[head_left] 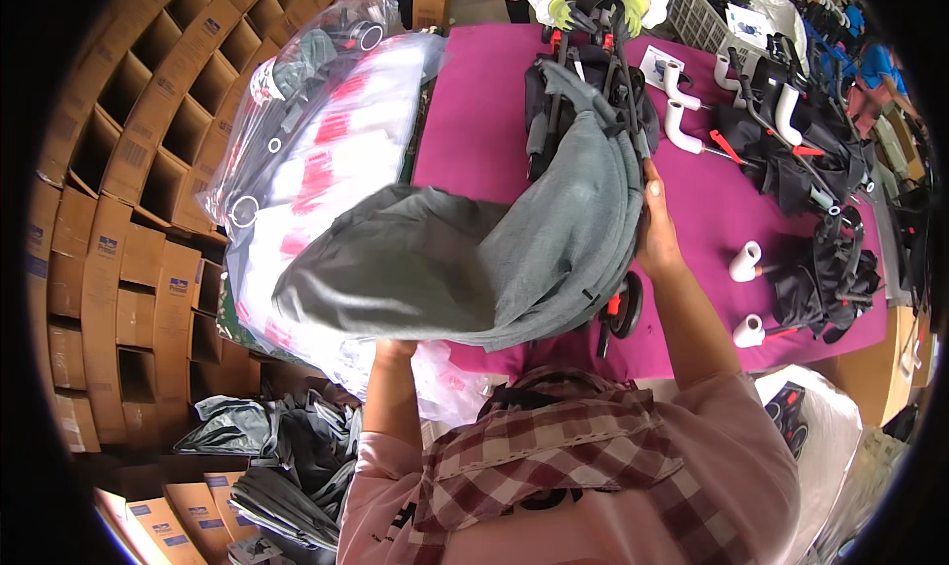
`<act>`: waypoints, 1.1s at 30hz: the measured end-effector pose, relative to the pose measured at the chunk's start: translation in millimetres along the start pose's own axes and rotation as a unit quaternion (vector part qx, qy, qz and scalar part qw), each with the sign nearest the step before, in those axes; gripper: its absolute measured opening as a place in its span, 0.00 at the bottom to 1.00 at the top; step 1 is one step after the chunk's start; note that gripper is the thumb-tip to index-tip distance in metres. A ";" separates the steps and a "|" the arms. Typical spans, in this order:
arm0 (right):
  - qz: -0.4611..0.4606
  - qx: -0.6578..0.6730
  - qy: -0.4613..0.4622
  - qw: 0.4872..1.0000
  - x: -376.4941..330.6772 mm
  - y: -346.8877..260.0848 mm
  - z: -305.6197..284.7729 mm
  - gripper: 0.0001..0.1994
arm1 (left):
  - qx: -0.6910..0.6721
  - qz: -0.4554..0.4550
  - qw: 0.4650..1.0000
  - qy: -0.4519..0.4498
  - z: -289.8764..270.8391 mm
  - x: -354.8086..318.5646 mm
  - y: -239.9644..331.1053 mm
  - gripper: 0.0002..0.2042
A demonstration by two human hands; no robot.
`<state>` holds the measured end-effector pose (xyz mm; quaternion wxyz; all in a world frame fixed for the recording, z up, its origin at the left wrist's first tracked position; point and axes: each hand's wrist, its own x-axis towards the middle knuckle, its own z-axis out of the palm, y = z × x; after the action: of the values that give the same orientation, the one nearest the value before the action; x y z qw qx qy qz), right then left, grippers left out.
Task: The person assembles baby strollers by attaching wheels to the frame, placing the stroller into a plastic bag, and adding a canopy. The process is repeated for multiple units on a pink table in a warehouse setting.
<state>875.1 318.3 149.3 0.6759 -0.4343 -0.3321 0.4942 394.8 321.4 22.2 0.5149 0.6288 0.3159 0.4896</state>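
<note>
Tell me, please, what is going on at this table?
A person holds up grey fabric over the magenta table, the right hand at its right edge, the left hand mostly hidden beneath. Its far end overlaps a dark wheeled frame. Across the table, a co-worker's gloved hands are at that frame's far end.

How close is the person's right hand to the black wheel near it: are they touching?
Apart. The head view shows a strip of magenta tabletop between the right hand and the black wheel.
</note>
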 end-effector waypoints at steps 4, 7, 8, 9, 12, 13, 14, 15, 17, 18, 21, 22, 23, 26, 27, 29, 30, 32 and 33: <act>0.065 -0.049 0.053 0.995 26.5 -26.2 -22.6 0.48 | -0.036 -0.285 0.935 0.209 59.8 99.7 92.0 0.25; 0.055 -0.040 0.093 0.993 37.8 -29.7 -24.0 0.46 | 0.096 -0.267 0.942 0.181 81.6 142.5 117.9 0.29; 0.059 -0.007 0.123 0.991 35.6 -27.8 -30.1 0.44 | 0.057 -0.244 0.952 0.176 88.3 158.4 117.5 0.31; 0.068 0.021 0.148 0.986 28.5 -33.1 -24.3 0.43 | 0.025 -0.274 0.939 0.208 92.3 168.7 117.6 0.34; 0.031 0.010 0.244 0.969 11.1 -12.5 -40.6 0.42 | -0.026 -0.268 0.935 0.231 100.0 179.5 92.9 0.38; 0.049 0.022 0.246 0.968 2.0 -10.7 -32.2 0.42 | -0.040 -0.200 0.955 0.213 81.5 166.6 60.0 0.40; 0.066 0.029 0.259 0.963 -10.0 -12.4 -29.2 0.42 | -0.056 -0.192 0.956 0.214 87.0 161.3 54.6 0.40; 0.086 0.038 0.270 0.958 -20.1 -15.1 -23.3 0.42 | -0.069 -0.185 0.956 0.218 97.7 155.5 53.8 0.41; 0.048 0.038 0.307 0.950 -38.2 -28.2 -13.8 0.42 | -0.173 -0.198 0.939 0.223 120.7 151.3 65.4 0.41; 0.024 0.038 0.312 0.949 -43.4 -29.1 -13.5 0.42 | -0.177 -0.206 0.936 0.224 123.9 148.7 69.2 0.42; -0.056 0.026 0.298 0.952 -58.1 -46.4 1.7 0.40 | -0.167 -0.167 0.952 0.195 133.1 144.7 93.4 0.42; -0.089 0.013 0.291 0.953 -62.8 -60.0 23.7 0.40 | -0.136 -0.128 0.965 0.186 132.1 142.5 104.8 0.41; -0.123 -0.001 0.285 0.951 -68.1 -69.1 39.0 0.39 | -0.107 -0.089 0.975 0.175 131.2 140.5 114.0 0.41; -0.186 -0.055 0.240 0.951 -75.5 -70.2 53.2 0.38 | -0.062 0.008 0.985 0.159 132.5 134.7 134.0 0.39; -0.208 -0.070 0.227 0.949 -75.2 -70.9 58.8 0.39 | -0.053 0.036 0.985 0.160 131.0 132.1 137.5 0.38; -0.231 -0.101 0.214 0.944 -76.7 -82.6 72.2 0.38 | -0.001 0.072 0.982 0.175 127.6 133.5 140.9 0.39; -0.235 -0.098 0.206 0.945 -77.3 -85.3 73.7 0.38 | -0.007 0.086 0.981 0.176 131.9 133.2 148.5 0.39; -0.238 -0.095 0.195 0.947 -72.0 -87.3 70.4 0.37 | 0.016 0.133 0.979 0.152 139.5 134.3 143.9 0.40; -0.236 -0.095 0.192 0.948 -67.9 -85.8 65.9 0.37 | 0.003 0.144 0.980 0.138 146.1 134.1 142.1 0.40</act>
<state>830.0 258.9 253.0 0.7798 -0.4927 -0.3339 0.1941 560.1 354.5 198.5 0.3887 0.5954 0.2912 0.6400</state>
